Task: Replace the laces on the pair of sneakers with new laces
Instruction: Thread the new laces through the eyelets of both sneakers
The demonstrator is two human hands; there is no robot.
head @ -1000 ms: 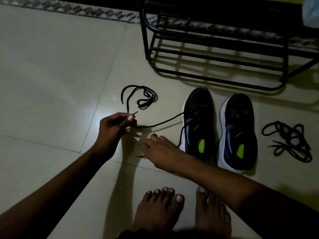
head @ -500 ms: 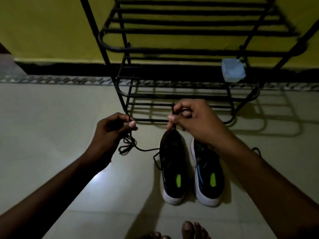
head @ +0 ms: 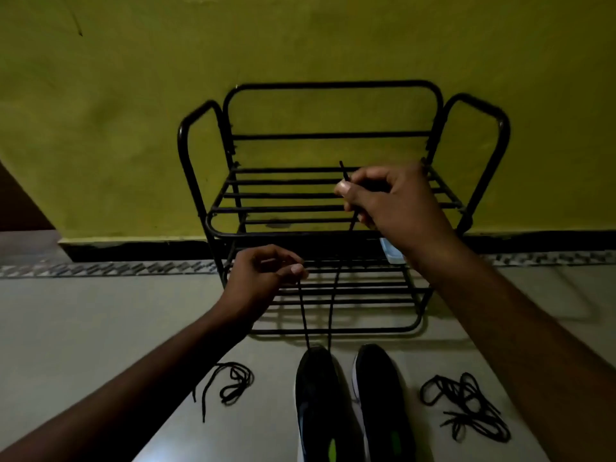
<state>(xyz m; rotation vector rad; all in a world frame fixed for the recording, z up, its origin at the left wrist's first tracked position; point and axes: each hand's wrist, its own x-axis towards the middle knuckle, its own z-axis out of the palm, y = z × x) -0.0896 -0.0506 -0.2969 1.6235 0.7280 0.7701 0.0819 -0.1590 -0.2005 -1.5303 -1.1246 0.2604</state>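
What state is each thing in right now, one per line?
Left hand: pinches one lace end.
Right hand: pinches other end, higher.
Held lace: taut, rising from sneaker.
Sneaker: on floor, lace through front.
Other sneaker: on floor, untouched.
Single lace: loose on floor.
Lace tangle: heaped on floor.

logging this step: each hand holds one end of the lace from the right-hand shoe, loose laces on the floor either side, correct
No: the head view shows the lace comes from the left-hand shoe. The left hand and right hand each hold an end; a loose lace and a lace tangle lie either side.
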